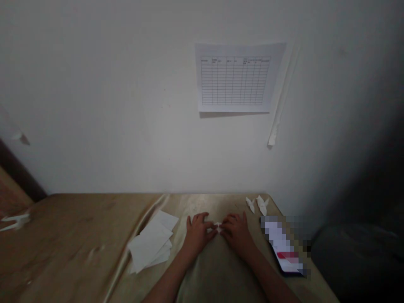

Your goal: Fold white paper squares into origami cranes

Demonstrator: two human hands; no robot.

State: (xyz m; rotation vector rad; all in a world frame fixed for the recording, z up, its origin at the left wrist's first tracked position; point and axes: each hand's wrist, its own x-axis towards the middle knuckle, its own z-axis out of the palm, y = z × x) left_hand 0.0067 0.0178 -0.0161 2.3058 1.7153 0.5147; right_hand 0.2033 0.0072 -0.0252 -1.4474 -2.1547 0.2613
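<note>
A small piece of folded white paper (218, 227) lies between my hands, low over the cloth-covered table, and the fingers cover much of it. From the left, my left hand (199, 230) pinches its edge with thumb and fingertips. On the opposite side, my right hand (236, 229) grips it the same way, with one finger raised. Left of my hands, several white paper sheets (153, 240) lie in a loose, fanned stack. Two small folded paper figures, a smaller one (250, 205) and a larger one (261, 205), rest near the table's far right corner.
A phone (280, 248) with its screen lit lies along the right edge of the table (214, 273). The wall (126, 105) rises directly behind, with a printed table sheet (236, 80) on it. At far left is a white object (15, 221).
</note>
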